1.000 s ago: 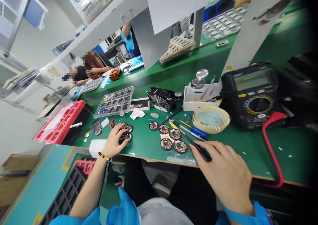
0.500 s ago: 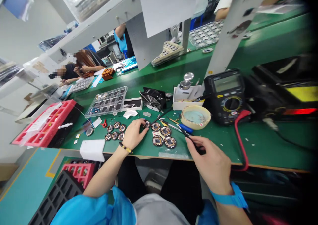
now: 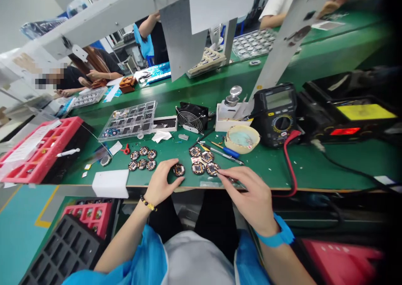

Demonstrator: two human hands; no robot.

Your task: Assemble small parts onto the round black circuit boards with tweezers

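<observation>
Close to the near edge of the flat green worktop (image 3: 171,151), a round, black-rimmed circuit board with gold and dark parts (image 3: 179,170) sits between the fingertips and thumb of the left hand (image 3: 163,181), to the right of its palm. The fingers meet the board's upper-left edge and the thumb its lower edge, so the hand is curled onto it; whether the board is lifted or flat cannot be told. The right hand (image 3: 251,195) has thumb and forefinger pinched on a slim dark tool (image 3: 233,179), mostly hidden by the fingers, with its fingertips right beside the front-right board of a cluster of four similar round boards (image 3: 198,168). That cluster lies between the hands, just to the right of the single board. Left of the left hand, six more round boards (image 3: 142,164) lie in two rows of three. Beyond the cluster are a blue-handled tool (image 3: 230,152) and a round cream bowl (image 3: 241,139).
</observation>
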